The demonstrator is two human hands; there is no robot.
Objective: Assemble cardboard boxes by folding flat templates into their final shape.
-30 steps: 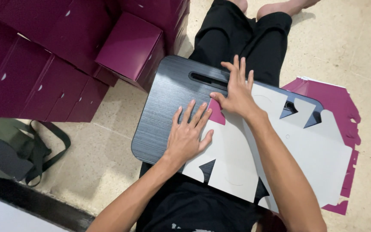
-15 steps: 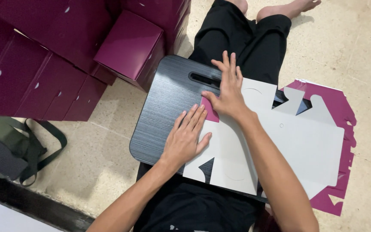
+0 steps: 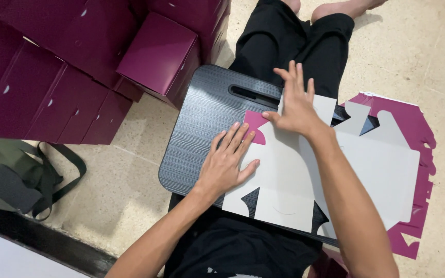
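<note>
The left hand lies flat, fingers spread, palm down on the near-left part of the blank, a die-cut card sheet lying white side up on the black board across the person's lap; its grip closes on nothing, it only pins the sheet; just beyond its fingertips a small flap is turned over to show magenta; the right hand rests open on the sheet's far edge beside that flap, fingers splayed and pointing away, thumb touching the flap's edge, pressing rather than pinching; the sheet's right part overhangs the board above a second magenta sheet on the floor; to the far left stand finished magenta boxes, and a green bag lies at the left edge. The step looks like creasing that flap; done well, the left palm would keep its weight on the sheet so it cannot slide on the smooth board, the right would run firmly along the scored line, not across it, and the fold would stay over the board, not the overhang.
</note>
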